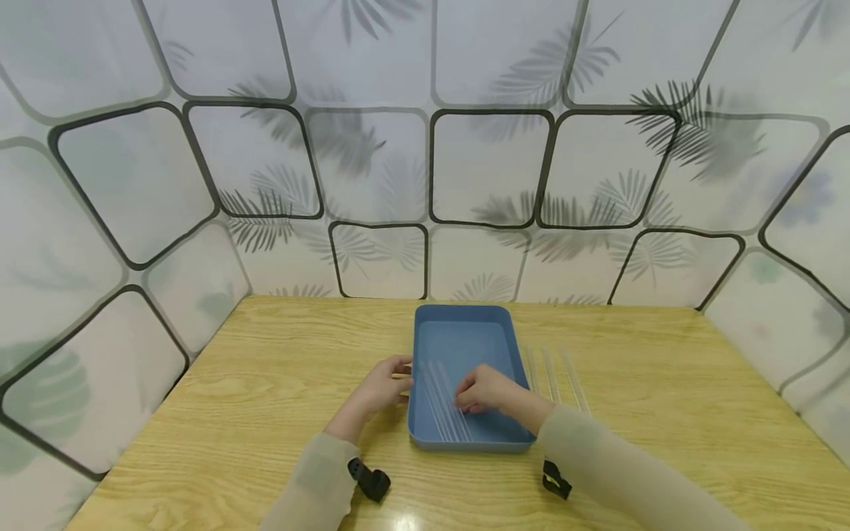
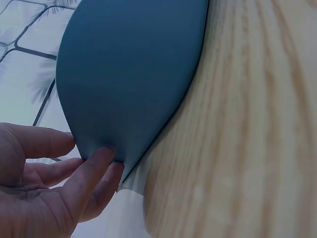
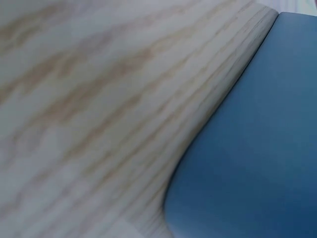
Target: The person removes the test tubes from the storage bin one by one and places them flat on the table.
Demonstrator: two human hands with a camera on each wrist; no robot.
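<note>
A blue tray (image 1: 470, 332) lies on the wooden table. Inside it, on its left half, several thin clear straws (image 1: 437, 398) lie side by side, pointing away from me. My right hand (image 1: 488, 389) reaches over the tray's right wall, thumb and fingertips pinched together low at the rightmost clear straw. In the right wrist view this hand is out of frame; only the outer wall of the tray (image 3: 247, 139) shows. My left hand (image 1: 384, 383) touches the tray's left side. The left wrist view shows its extended fingers (image 2: 81, 183) resting against the tray's outer wall.
Just right of the tray, several more clear straws (image 1: 551, 375) lie on the table (image 1: 664, 383), partly behind the right forearm. A patterned white curtain (image 1: 478, 169) hangs around the table's back and sides. Black wrist cameras (image 1: 373, 483) sit under both sleeves.
</note>
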